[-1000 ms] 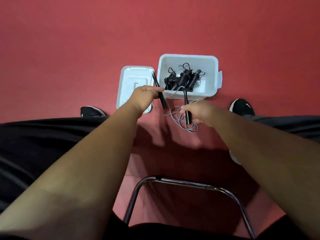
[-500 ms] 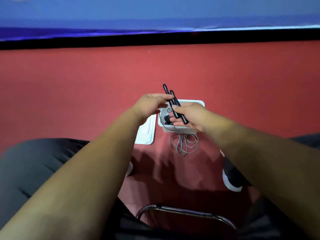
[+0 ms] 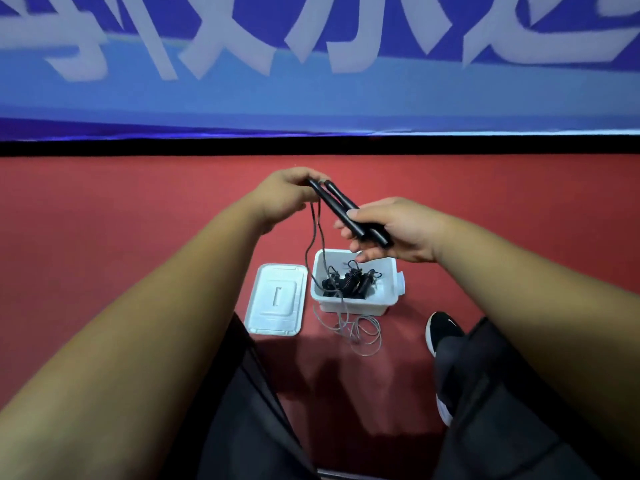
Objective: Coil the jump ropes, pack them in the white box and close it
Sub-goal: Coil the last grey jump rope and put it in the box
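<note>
1. Handles (image 3: pixel 341 207) of one jump rope, two black sticks, lie side by side, held in the air between both hands, above the white box (image 3: pixel 349 306).
2. At their far ends the left hand (image 3: pixel 287 195) pinches them, fingers closed where the cord (image 3: pixel 347 328) leaves. The right hand (image 3: pixel 398 233) has its fingers curled round the near ends, thumb on top.
3. That cord hangs slack from the left hand, drops past the left part of the box, and ends in loose, untidy loops on the red floor (image 3: pixel 138 237) just near of the box.
4. On the floor the box stands open, with black coiled items (image 3: pixel 349 282) inside; what they are I cannot tell. Its lid (image 3: pixel 275 306) lies flat just to the left.
5. Coiling this rope looks to be the step in hand: the handles are gathered, the cord not yet wound.
6. Next, one hand probably needs to keep both handles while the other draws the cord up into even loops, clear of the box's contents. Packing and closing the lid come after that.
</note>
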Available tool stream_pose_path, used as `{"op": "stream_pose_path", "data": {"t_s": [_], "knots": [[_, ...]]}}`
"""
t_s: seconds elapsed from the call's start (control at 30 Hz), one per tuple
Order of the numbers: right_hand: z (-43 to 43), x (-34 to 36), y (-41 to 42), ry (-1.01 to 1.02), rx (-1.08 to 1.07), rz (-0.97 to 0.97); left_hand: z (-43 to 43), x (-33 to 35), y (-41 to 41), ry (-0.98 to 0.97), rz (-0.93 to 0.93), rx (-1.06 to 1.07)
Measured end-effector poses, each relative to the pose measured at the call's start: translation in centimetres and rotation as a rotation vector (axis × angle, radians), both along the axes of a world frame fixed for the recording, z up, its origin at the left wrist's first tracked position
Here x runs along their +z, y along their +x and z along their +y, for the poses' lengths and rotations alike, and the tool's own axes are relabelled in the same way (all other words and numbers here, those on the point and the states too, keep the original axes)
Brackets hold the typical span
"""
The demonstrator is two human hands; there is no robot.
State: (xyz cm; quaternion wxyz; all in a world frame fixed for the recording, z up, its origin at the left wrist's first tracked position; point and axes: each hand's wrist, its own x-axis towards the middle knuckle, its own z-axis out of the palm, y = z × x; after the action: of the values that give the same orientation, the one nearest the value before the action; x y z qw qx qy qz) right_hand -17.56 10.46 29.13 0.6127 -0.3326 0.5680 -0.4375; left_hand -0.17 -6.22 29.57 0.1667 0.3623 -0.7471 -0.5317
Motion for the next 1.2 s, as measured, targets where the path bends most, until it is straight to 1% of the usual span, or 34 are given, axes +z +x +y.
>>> {"op": "stream_pose_path", "data": {"t_s": [0.07, 0.13, 0.3, 0.4, 0.5, 0.7, 0.77, 0.83, 0.9, 1.0, 1.1, 1.17, 1.2], "knots": [[0.2, 0.0, -0.2, -0.008, 0.005, 0.029, 0.7, 0.4, 0.0, 0.045, 0.048, 0.01], [0.1, -0.4, -0.1, -0.003, 0.002, 0.096, 1.5, 0.1, 0.0, 0.049, 0.043, 0.018], [-1.0, -1.5, 0.6, 0.022, 0.022, 0.515, 2.2, -1.3, -0.9, 0.031, 0.031, 0.082], [-2.2, -2.1, 0.7, 0.026, -0.006, 0.637, 1.9, -1.1, -1.5, 0.018, 0.022, 0.092], [-3.6, -2.2, 0.3, 0.014, -0.028, 0.792, 1.1, -1.1, -1.7, 0.111, 0.061, 0.129], [-5.1, -2.1, -0.5, -0.018, -0.083, 0.77, -0.9, -0.7, -1.9, 0.42, 0.258, 0.194], [-5.1, -1.8, -0.6, -0.025, -0.087, 0.767, -1.7, -0.8, -1.7, 0.468, 0.295, 0.184], [-5.1, -1.6, -0.8, -0.039, -0.098, 0.759, -2.2, -0.8, -1.3, 0.467, 0.306, 0.138], [-4.9, -1.5, -1.1, -0.052, -0.106, 0.759, -2.6, -0.8, -1.0, 0.409, 0.286, 0.07], [-4.5, -1.6, -1.4, -0.061, -0.14, 0.771, -2.8, -0.9, -0.6, 0.34, 0.205, -0.063], [-4.5, -1.5, -1.6, -0.098, -0.236, 0.688, -2.6, -1.5, -0.1, 0.298, 0.038, -0.24], [-4.4, -0.8, -1.9, -0.136, -0.306, 0.654, -1.9, -2.1, -0.1, 0.315, -0.039, -0.296], [-4.2, -0.3, -2.1, -0.15, -0.332, 0.64, -1.4, -2.1, -0.2, 0.318, -0.046, -0.299]]}}
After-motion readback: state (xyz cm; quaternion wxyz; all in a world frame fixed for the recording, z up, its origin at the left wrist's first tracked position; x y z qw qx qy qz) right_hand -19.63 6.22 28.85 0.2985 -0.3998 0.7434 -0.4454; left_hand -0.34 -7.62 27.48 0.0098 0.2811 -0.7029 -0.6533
